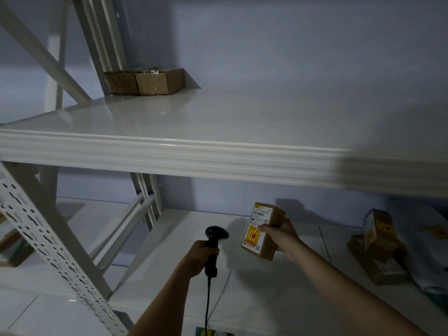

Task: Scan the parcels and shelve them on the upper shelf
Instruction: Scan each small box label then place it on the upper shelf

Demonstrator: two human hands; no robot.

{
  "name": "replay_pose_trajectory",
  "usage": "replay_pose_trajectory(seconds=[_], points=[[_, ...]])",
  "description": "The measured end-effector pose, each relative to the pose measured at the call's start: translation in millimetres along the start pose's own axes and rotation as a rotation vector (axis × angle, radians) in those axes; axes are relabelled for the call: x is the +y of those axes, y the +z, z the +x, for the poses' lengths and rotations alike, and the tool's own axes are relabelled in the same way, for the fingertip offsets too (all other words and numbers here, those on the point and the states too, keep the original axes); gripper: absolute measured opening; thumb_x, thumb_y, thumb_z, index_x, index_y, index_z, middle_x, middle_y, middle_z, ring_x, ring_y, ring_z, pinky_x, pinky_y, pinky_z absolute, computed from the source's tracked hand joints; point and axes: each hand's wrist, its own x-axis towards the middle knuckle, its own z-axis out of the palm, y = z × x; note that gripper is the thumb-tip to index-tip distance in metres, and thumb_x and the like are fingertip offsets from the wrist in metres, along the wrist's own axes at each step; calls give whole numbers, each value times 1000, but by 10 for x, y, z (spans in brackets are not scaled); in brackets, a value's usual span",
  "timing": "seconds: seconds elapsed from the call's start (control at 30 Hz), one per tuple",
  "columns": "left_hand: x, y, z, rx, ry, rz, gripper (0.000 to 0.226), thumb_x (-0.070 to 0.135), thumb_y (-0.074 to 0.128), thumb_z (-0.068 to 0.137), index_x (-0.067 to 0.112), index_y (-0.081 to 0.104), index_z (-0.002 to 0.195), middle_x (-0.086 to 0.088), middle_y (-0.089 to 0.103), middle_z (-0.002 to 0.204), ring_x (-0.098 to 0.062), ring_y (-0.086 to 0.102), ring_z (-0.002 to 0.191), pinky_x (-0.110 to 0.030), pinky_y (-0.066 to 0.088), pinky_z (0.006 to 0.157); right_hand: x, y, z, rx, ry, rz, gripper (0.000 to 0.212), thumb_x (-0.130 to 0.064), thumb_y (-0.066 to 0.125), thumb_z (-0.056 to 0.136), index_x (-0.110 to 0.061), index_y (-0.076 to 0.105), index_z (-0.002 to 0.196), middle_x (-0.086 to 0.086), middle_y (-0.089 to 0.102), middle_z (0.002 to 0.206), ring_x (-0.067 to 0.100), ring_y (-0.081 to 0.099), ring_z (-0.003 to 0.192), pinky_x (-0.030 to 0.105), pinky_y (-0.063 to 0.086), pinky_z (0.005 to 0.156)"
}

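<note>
Item in hand: one small cardboard parcel [263, 231], tilted, its white shipping label with barcode and a yellow-and-red sticker turned toward the camera; the right hand [281, 235] grasps it from the right side, fingers curled over the label face, holding it in the air above the lower shelf [184, 270]. Scanning tool: one black handheld barcode scanner [213, 248], upright, head at the top and facing toward the parcel, just to the parcel's left and apart from it; the left hand [200, 257] is wrapped around its handle, and a dark cable [207, 304] hangs straight down from the handle's base. Upper shelf [218, 122]: white, glossy board with a ribbed front edge; two brown cardboard boxes [145, 81] stand side by side and touching in its far left corner, against the rear upright. Lower shelf, right end: a loose pile of cardboard parcels [380, 248], at least one bearing yellow-and-red stickers, with pale bagged items just beside them at the frame's edge; the count is unclear in the dim light. Frame: a white perforated upright [43, 238] and diagonal braces at left.
</note>
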Motion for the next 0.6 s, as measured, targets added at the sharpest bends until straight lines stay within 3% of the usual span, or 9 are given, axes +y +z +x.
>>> replay_pose_trajectory(seconds=[0.07,0.23,0.37,0.47,0.53,0.6], points=[[-139,9,81,79,-49,9,10,-9,62,83,-4,63,75,-18,59,78,-28,56,69,-32,46,66,34,32,14,-4,4,1,45,-15,78,85,-19,63,128,4,74,114,18,74,94,32,60,64],[-313,41,221,146,-90,76,16,-8,62,81,-1,62,67,-14,59,69,-25,54,61,-30,43,62,32,66,45,-24,19,-44,40,-15,77,87,-22,66,125,4,74,116,22,72,99,47,60,85],[-383,-20,291,221,-87,172,25,5,70,81,10,59,59,-10,56,65,-25,55,67,-30,41,63,23,34,118,-12,37,-65,46,-18,79,85,-22,63,128,4,74,118,23,72,102,50,60,87],[-395,-131,321,260,-89,255,18,16,76,81,11,65,68,-9,63,73,-27,63,75,-29,46,64,27,37,145,1,69,-47,56,-23,82,82,-21,57,132,4,73,119,23,72,101,46,61,82],[-437,-241,356,277,-85,373,17,22,78,79,8,69,80,-12,69,84,-29,67,86,-31,51,71,44,67,141,8,80,-34,68,-28,84,78,-20,49,136,3,71,119,21,72,99,44,63,77],[-510,-349,374,298,-115,422,20,23,77,78,6,66,80,-15,70,88,-31,69,89,-35,57,79,44,131,89,-5,73,-24,72,-29,84,79,-20,41,136,2,69,120,19,71,99,39,62,71]])
